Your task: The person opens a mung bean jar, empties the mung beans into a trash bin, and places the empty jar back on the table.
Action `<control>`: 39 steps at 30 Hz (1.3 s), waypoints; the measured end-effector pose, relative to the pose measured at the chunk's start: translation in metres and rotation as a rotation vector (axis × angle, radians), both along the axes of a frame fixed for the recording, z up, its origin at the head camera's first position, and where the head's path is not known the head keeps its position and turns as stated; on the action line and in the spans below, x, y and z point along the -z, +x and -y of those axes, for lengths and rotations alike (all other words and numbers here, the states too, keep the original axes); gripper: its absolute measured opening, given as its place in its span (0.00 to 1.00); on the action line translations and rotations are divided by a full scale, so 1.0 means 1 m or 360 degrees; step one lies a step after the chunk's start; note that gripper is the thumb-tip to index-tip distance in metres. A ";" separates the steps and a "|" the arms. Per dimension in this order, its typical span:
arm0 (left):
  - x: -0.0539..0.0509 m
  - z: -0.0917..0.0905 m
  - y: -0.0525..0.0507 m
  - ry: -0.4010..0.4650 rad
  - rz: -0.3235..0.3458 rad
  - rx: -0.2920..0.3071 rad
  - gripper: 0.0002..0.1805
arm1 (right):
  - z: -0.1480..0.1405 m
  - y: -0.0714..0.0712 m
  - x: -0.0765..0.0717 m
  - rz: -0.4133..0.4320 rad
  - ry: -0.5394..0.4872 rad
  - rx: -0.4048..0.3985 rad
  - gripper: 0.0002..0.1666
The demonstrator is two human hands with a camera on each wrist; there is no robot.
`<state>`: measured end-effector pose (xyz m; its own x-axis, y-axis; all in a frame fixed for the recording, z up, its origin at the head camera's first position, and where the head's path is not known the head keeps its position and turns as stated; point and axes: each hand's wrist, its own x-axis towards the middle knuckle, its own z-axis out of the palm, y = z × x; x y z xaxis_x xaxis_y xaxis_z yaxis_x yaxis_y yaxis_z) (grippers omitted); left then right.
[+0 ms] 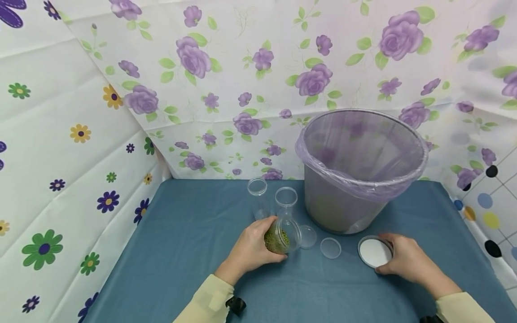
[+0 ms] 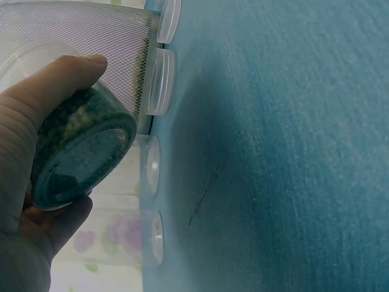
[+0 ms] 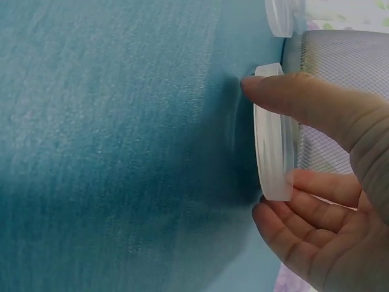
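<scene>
My left hand grips a clear jar partly filled with green beans, tilted on its side with its mouth to the right. In the left wrist view the jar's base faces the camera, clear of the table. On the right, my right hand pinches a round lid by its edge, thumb on one side and fingers on the other. The right wrist view shows the same lid edge-on. Two clear jars stand upright behind the left hand.
A mesh waste bin lined with a purple bag stands at the back right. Two clear lids lie between the hands on the blue cloth. Flowered sheeting rises behind the table.
</scene>
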<state>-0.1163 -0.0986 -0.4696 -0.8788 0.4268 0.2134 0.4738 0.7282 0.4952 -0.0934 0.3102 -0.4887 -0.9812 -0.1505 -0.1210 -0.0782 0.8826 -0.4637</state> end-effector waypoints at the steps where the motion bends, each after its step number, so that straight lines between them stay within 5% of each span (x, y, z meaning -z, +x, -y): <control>1: 0.000 0.000 0.000 0.0001 0.0007 -0.0001 0.54 | 0.000 0.000 0.000 -0.0004 0.0003 -0.0002 0.60; 26: -0.003 0.002 0.001 0.0096 -0.0055 0.0007 0.53 | -0.001 0.000 0.003 -0.0093 0.0067 -0.0112 0.60; 34: -0.014 0.002 0.002 0.0168 -0.0119 -0.0018 0.51 | -0.008 -0.004 -0.039 0.0105 0.0008 -0.0085 0.57; 39: -0.025 0.002 0.002 0.0282 -0.0184 -0.0083 0.51 | -0.021 -0.007 -0.083 -0.0058 0.0002 0.0053 0.48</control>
